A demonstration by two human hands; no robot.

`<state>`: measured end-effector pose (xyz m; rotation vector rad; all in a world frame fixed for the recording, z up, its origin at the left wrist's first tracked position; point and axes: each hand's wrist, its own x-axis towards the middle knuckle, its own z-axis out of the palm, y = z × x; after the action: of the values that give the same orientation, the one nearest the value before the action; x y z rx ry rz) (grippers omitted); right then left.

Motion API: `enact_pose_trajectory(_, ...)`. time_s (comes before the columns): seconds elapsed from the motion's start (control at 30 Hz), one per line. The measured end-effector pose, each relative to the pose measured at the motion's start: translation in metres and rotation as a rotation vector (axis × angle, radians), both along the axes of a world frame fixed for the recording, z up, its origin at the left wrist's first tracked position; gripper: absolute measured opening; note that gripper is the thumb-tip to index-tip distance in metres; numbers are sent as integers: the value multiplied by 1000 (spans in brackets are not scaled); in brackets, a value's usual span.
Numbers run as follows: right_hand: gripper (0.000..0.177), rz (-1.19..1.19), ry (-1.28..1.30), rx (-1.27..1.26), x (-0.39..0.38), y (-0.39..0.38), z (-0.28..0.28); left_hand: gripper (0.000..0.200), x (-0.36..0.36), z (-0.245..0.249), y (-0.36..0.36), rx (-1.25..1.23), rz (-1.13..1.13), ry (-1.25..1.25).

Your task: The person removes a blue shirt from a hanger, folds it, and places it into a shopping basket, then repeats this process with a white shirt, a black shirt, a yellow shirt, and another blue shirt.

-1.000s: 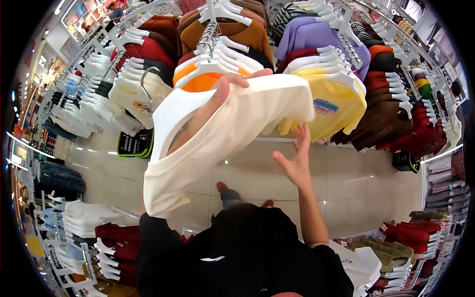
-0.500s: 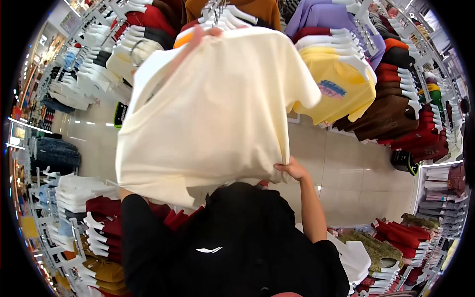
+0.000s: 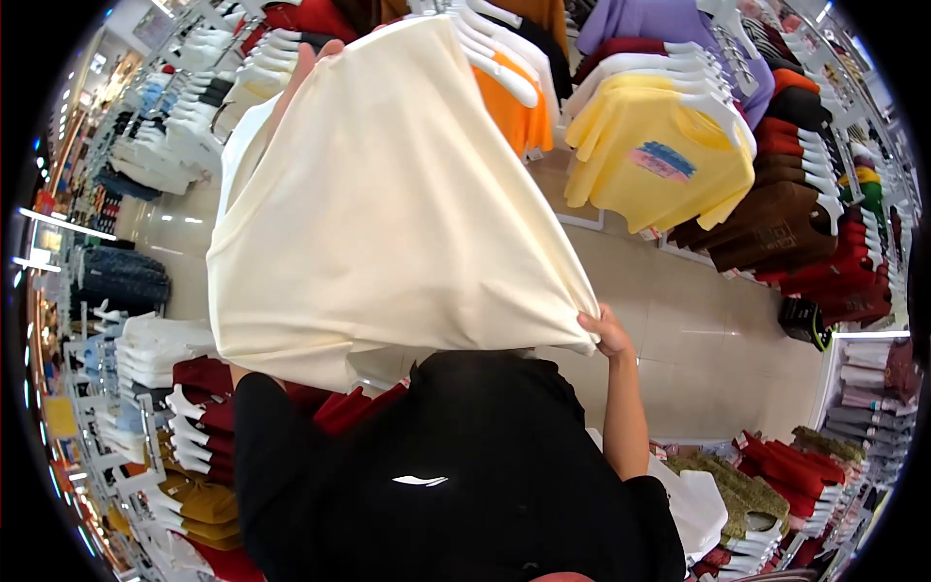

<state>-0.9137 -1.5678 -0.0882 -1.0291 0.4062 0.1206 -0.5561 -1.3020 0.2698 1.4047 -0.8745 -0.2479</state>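
A plain cream T-shirt (image 3: 388,194) is spread wide in front of me. My right hand (image 3: 608,331) pinches its lower right corner, stretching the hem sideways. At the upper left edge of the cloth, a few fingers of my left hand (image 3: 318,56) show, closed at the fabric. The rest of that hand and most of the left forearm are behind the shirt. A strip of white cloth (image 3: 242,145) shows along the shirt's left side. Just beyond the top edge, an orange shirt (image 3: 519,112) hangs on a white hanger.
Yellow T-shirts (image 3: 659,145) with a blue and pink print hang at the upper right, beside brown shirts (image 3: 776,223). Dark red garments (image 3: 206,378) hang on a rack at the lower left. Tiled floor (image 3: 698,339) shows between racks. A black basket (image 3: 803,320) stands at the right.
My left hand has shifted left with the top of the T-shirt. My right hand has moved slightly right, pulling the hem taut. The right sleeve no longer shows, and the orange shirt is more exposed.
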Motion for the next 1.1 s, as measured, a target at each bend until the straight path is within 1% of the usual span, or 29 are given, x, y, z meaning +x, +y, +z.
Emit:
enact_pose_trajectory(0.07,60,-64,3,25,-3,0,-11,37,-4,2,7,11,-21,-3)
enact_pose_trajectory(0.1,61,-98,7,53,-2,3,-5,37,-5,4,9,18,-26,-5)
enact_pose_trajectory(0.2,57,-254,-19,186,1,7,-9,38,-8,8,12,26,-40,-5)
enact_pose_trajectory(0.23,53,-277,-69,227,4,7,-8,38,-7,11,13,34,-33,-4)
enact_pose_trajectory(0.33,53,-323,-103,280,16,5,7,39,-9,11,13,51,-16,0)
enact_pose_trajectory(0.37,52,-315,-106,259,19,1,10,39,-11,9,13,51,-2,8)
enact_pose_trajectory(0.43,50,-282,-143,242,27,-4,27,40,-21,8,11,65,84,24)
enact_pose_trajectory(0.53,45,-248,-170,200,40,-13,36,49,-41,10,-2,97,255,64)
enact_pose_trajectory(0.57,45,-253,-163,167,45,-13,35,46,-47,12,-8,96,319,9)
enact_pose_trajectory(0.63,47,-251,-126,91,56,-9,37,46,-36,15,-5,361,474,-415)
enact_pose_trajectory(0.67,50,-215,-116,-32,60,-2,37,46,-33,16,-2,495,548,-627)
enact_pose_trajectory(0.7,53,-177,-104,-154,65,7,41,48,-37,13,-8,336,447,-561)
enact_pose_trajectory(0.73,57,-137,-92,-276,70,17,44,50,-39,15,-10,447,545,-682)
enact_pose_trajectory(0.8,63,34,-243,-455,79,43,49,53,-32,10,-9,643,587,-909)
enact_pose_trajectory(0.83,62,96,-320,-518,83,56,49,30,-50,21,-13,569,585,-982)
enact_pose_trajectory(0.87,62,130,-363,-522,88,74,46,12,-43,17,-14,685,625,-1214)
enact_pose_trajectory(0.93,61,146,-355,-429,93,94,37,20,-55,22,-16,628,597,-1285)
enact_pose_trajectory(1.0,62,161,-302,-251,94,101,26,16,-59,23,-21,697,678,-1247)
enact_pose_trajectory(1.1,62,186,-179,108,88,98,6,20,-58,27,-19,790,768,-1170)
